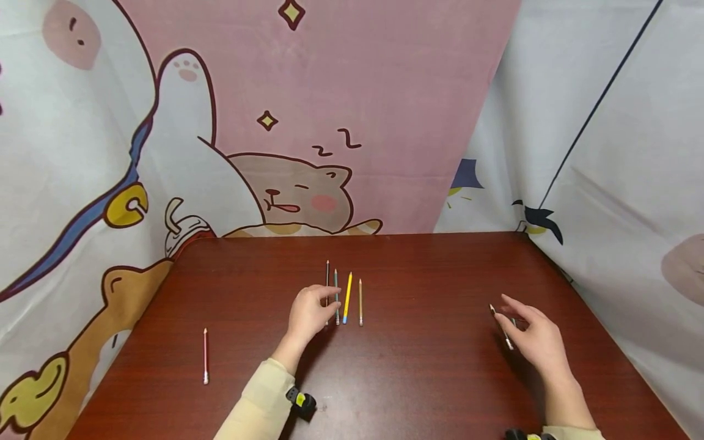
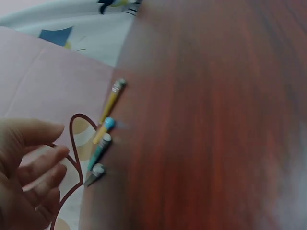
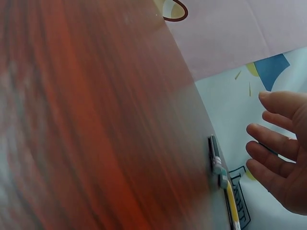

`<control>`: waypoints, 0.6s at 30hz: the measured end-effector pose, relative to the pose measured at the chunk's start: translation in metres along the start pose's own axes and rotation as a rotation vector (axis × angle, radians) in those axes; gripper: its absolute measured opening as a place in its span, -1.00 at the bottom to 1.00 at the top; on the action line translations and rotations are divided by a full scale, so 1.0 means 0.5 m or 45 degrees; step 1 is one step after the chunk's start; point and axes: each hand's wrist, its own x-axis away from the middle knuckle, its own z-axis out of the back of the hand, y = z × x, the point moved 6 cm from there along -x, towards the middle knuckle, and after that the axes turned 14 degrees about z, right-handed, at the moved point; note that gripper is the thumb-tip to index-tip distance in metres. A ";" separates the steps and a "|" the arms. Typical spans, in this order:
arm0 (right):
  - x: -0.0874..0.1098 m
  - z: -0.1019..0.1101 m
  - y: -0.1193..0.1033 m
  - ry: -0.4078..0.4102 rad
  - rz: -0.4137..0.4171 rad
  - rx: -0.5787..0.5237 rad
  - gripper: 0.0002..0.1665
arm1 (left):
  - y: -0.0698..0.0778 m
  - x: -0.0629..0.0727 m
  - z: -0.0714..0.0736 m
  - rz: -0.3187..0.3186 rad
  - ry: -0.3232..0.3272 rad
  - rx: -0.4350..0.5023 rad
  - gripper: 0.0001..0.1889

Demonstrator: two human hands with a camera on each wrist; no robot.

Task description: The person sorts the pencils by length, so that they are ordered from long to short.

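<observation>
My left hand (image 1: 313, 311) hovers at a row of pencils, thumb and fingers parted with nothing between them. Its fingers overlap a black pencil (image 1: 327, 272) and a teal pencil (image 1: 336, 280) in the head view. To their right lie a yellow pencil with a blue end (image 1: 348, 297) and a gold pencil (image 1: 360, 302). At the right of the table, my right hand (image 1: 536, 336) holds nothing, its fingers spread and slightly bent. By its thumb lies a dark pencil (image 1: 500, 327); the right wrist view also shows a yellow pencil (image 3: 232, 203) there, partly hidden in the head view.
A red pencil (image 1: 206, 357) lies alone on the left of the brown wooden table (image 1: 418, 366). Behind and beside the table hangs a printed cloth (image 1: 396, 91) with cartoon animals, close against the table's back edge.
</observation>
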 end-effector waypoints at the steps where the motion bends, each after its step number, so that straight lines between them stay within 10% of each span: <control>1: 0.001 0.002 0.002 -0.002 -0.001 0.001 -0.46 | 0.004 0.000 -0.004 -0.054 -0.017 -0.022 -0.71; 18: 0.040 0.051 0.057 0.004 -0.098 0.061 -0.43 | -0.001 -0.011 -0.047 -0.383 -0.273 -0.103 -0.64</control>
